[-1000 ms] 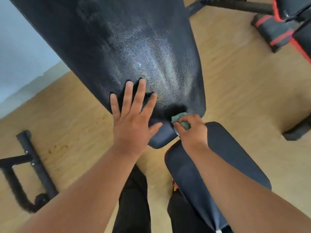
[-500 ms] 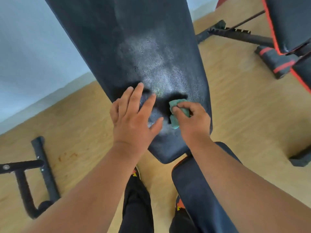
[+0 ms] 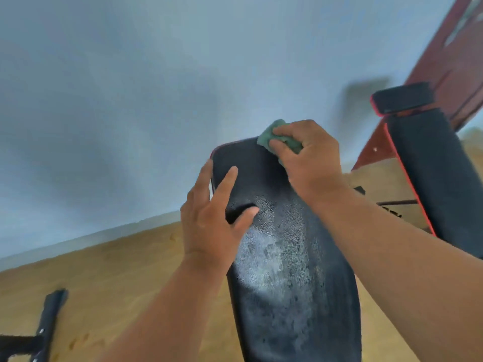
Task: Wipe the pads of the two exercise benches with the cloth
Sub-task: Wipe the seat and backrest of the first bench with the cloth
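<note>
Gripping cloth (image 3: 271, 138) (green), right hand (image 3: 308, 155), pad (image 3: 282, 270)

Green cloth (image 3: 269, 138), black pad (image 3: 285, 257), red-trimmed bench (image 3: 431, 178)

I find no text, label, brand, number or sign that I can read anywhere in this view. The one candidate is a small dark mark on the frame (image 3: 392, 211) of the far right bench, and it is too blurred for me to tell whether it is lettering at all.
</note>
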